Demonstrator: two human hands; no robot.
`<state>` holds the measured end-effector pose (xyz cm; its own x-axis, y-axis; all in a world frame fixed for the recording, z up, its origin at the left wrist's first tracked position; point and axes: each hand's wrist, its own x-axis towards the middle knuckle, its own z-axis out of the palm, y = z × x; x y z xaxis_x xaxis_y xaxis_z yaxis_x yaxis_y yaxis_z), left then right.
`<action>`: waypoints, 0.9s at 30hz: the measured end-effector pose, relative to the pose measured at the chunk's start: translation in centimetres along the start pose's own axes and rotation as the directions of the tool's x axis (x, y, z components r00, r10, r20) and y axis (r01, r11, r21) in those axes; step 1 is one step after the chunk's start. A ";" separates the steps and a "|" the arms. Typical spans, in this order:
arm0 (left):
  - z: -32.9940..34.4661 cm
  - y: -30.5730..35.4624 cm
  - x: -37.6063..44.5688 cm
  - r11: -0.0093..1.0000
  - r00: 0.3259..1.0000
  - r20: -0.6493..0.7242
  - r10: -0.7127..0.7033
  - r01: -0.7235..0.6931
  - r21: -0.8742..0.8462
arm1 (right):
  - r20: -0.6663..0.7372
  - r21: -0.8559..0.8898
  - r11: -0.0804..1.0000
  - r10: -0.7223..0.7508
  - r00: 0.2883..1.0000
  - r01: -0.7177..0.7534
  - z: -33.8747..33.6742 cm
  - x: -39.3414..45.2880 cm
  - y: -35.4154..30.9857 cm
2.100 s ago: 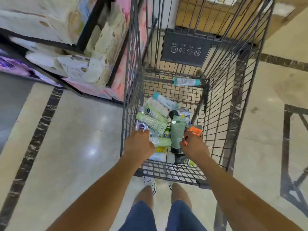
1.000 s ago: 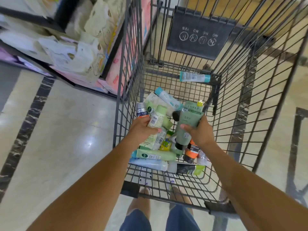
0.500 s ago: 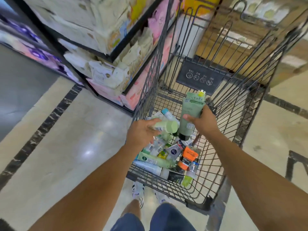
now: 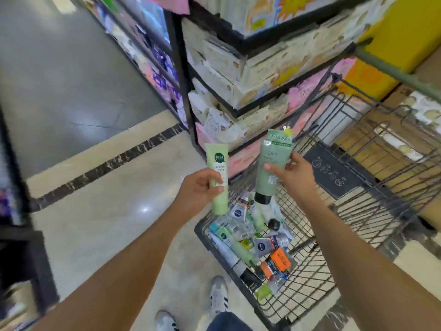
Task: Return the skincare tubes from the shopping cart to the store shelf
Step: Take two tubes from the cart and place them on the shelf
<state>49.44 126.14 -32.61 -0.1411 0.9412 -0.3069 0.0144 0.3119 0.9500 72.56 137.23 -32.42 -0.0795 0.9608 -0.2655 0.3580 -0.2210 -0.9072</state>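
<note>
The store shelf (image 4: pixel 241 68) fills the aisle corner ahead, its tiers packed with pale tissue-like packs; no skincare section is visible on it from here. Below it stands the wire shopping cart (image 4: pixel 317 278), its floor littered with loose skincare tubes (image 4: pixel 250 242), among them an orange-labelled tube (image 4: pixel 276 260) and a small black cap.

Both arms are raised over the cart's near corner. The right hand (image 4: pixel 294 174) is wrapped around a dark green tube (image 4: pixel 272 168), black cap pointing down, fingers curled across its front. The left hand (image 4: pixel 198 189) is closed around the lower half of a light green tube (image 4: pixel 218 177), held upright just beside the other, the two tubes apart.

This looks like the carrying step: two tubes are clear of the cart and not yet shelved, with most of the load left behind. The next move likely calls for turning toward the matching shelf spot and standing each tube there without knocking its neighbours.
</note>
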 end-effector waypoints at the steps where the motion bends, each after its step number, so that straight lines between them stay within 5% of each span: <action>1: -1.6 0.7 -0.8 0.999 0.999 -0.033 0.012 -0.013 -0.030 | 0.033 0.006 1.000 -0.029 0.999 0.029 1.3 0.0 -1.8; 8: -13.5 5.1 -9.5 0.978 0.935 -0.354 0.024 -0.094 -0.184 | 0.268 0.041 0.969 -0.246 0.931 0.244 13.1 -4.5 -14.1; 13: -22.2 6.3 -19.6 0.962 0.863 -0.498 0.087 -0.202 -0.182 | 0.481 0.035 0.917 -0.365 0.797 0.398 22.2 -12.9 -21.2; 23: -37.5 4.0 -45.7 0.957 0.600 -0.777 0.191 -0.289 0.013 | 0.761 0.039 0.852 -0.364 0.537 0.523 38.1 -34.5 -29.5; 27: -42.3 1.9 -57.2 0.952 0.444 -0.880 0.171 -0.306 0.031 | 0.818 0.098 0.815 -0.393 0.420 0.572 45.8 -43.8 -31.5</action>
<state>15.63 67.36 -10.81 -0.9311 0.3567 0.0768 0.0871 0.0128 0.9961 22.18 94.43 -7.11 -0.9353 0.3533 -0.0217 0.1546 0.3527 -0.9229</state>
